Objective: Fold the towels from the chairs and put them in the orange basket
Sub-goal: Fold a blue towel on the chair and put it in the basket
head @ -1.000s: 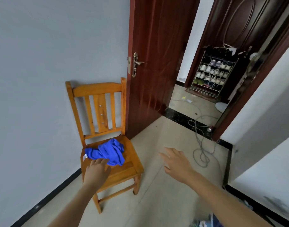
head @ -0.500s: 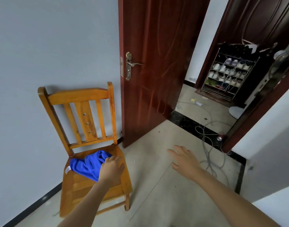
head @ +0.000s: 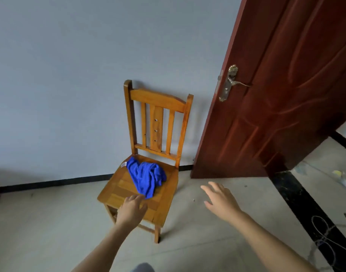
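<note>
Pale wall, tiled floor, open door at the right.

A plain blue-grey wall [head: 70,75] fills the far side, with a black skirting strip [head: 50,182] at its foot. A wooden chair [head: 158,118] stands against it. At the right, a dark red door [head: 276,105] with a brass handle [head: 230,83] stands open. The pale floor tiles [head: 50,232] meet a black threshold band [head: 297,197]. The light is soft and even.

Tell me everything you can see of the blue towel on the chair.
The blue towel is a bright, soft-looking cloth, unfolded and crumpled into a loose heap with deep creases. It lies on the seat of the wooden chair, narrowing toward the front to a point. A small white tag sticks out at its far left edge. The fingertips of the left hand reach that near point; whether they grip it cannot be told.
</note>
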A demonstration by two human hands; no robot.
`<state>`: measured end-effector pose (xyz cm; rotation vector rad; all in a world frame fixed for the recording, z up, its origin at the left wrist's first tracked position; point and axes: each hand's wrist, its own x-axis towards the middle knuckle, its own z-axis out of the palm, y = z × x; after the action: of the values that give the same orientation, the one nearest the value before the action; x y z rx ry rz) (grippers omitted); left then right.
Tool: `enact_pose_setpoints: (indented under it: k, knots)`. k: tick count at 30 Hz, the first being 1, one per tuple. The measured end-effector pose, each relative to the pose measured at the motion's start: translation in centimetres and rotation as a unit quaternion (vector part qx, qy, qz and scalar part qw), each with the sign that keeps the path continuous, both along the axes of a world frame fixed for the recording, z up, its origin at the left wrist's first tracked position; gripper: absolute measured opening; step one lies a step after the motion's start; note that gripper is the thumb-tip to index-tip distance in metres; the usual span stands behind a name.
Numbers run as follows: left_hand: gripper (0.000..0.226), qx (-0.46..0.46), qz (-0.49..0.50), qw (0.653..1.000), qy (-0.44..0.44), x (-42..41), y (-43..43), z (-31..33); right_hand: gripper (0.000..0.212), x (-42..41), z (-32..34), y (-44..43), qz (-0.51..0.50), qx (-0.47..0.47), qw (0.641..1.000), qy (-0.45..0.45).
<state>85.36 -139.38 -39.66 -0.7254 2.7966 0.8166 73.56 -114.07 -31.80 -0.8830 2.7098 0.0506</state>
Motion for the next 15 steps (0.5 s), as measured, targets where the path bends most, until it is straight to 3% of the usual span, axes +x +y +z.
enact_pose_setpoints:
  k: [7,15]
  knots:
    - [0.037,0.016,0.150,0.987,-0.056,3.2,-3.0,-2.5,0.053,-2.2,-3.9,-6.7,0.123,-0.005,0.991,-0.060]
    - [0.037,0.082,0.220,0.968,-0.094,-1.0,-7.0,-6.0,0.053,-9.5,-5.8,-12.3,0.137,-0.002,0.987,-0.082]
